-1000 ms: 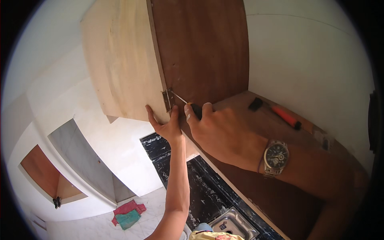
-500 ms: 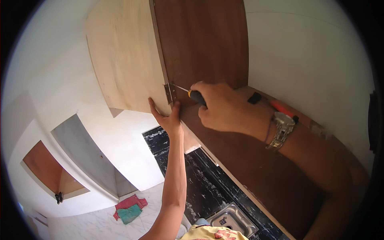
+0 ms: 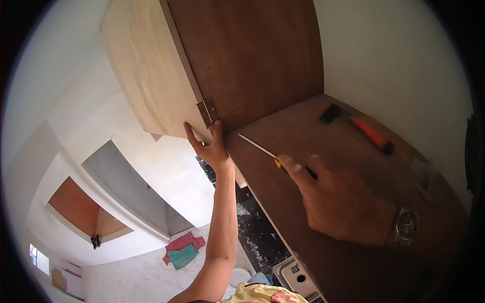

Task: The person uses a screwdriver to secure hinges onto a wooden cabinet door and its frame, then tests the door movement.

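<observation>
My left hand grips the lower corner of a pale wooden cabinet door, a finger on its face and another digit just under the hinge. This metal hinge joins the door's edge to the brown cabinet side panel. In my right hand is a screwdriver, its yellow and dark handle mostly covered by my fingers. The shaft points up and left over the brown cabinet bottom, its tip apart from the hinge.
A hammer with a red handle lies on the cabinet bottom by the white wall. Below are a black marbled countertop and a steel sink. Red and green cloths lie on the pale floor at lower left.
My right hand has drawn the screwdriver away from the hinge, down and to the right. My left hand still holds the door's lower corner. The view has shifted slightly.
</observation>
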Demonstrator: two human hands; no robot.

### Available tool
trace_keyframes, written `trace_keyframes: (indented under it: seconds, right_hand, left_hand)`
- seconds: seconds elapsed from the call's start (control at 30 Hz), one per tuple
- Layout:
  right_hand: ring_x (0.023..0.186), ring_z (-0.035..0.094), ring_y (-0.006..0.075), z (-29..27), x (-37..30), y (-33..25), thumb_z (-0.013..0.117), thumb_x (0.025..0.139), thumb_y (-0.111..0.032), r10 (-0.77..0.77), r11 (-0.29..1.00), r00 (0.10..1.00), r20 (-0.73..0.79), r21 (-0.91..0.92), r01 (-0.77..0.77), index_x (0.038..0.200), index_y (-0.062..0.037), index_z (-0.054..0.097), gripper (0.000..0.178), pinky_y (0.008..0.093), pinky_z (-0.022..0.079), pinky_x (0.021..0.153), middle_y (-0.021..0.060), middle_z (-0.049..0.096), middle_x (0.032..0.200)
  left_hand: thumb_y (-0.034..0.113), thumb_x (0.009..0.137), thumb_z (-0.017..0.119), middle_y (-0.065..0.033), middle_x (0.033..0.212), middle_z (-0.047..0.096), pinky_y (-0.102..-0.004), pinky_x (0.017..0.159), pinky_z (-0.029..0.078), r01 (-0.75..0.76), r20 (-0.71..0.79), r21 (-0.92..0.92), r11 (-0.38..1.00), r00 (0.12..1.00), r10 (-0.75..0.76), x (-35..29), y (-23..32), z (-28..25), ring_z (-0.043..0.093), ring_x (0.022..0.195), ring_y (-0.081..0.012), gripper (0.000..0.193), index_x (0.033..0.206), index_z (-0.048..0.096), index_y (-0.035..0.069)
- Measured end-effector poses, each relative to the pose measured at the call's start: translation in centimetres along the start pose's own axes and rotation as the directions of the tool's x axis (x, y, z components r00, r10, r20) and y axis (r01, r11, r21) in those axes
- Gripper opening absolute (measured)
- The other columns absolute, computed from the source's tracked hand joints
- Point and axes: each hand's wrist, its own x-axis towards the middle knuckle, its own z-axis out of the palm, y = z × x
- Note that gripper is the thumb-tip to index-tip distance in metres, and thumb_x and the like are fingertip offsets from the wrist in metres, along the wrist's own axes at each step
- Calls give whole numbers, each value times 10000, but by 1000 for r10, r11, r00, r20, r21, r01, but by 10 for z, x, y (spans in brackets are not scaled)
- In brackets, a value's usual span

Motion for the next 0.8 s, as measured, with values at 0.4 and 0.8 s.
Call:
trace_keyframes:
  seconds: [0.4,0.8]
  right_hand:
    - [712,683,336,20,-6,18,645,870,-97,85,974,994,75,203,-98,1404,-48,534,548,430,571,586,211,629,1029]
    - [794,689,347,-3,-18,4,620,924,-128,201,975,978,62,86,-206,1454,-73,465,555,437,584,663,221,618,1087]
  left_hand:
    - [34,917,721,-127,1361,570,-356,1023,477,21,55,-49,999,998,-19,-5,-21,-38,585,1144,-195,822,1598,260,20]
    - [58,972,686,-18,957,655,-258,822,495,-287,52,355,890,956,288,-27,-36,-56,607,845,-89,415,1360,568,-32]
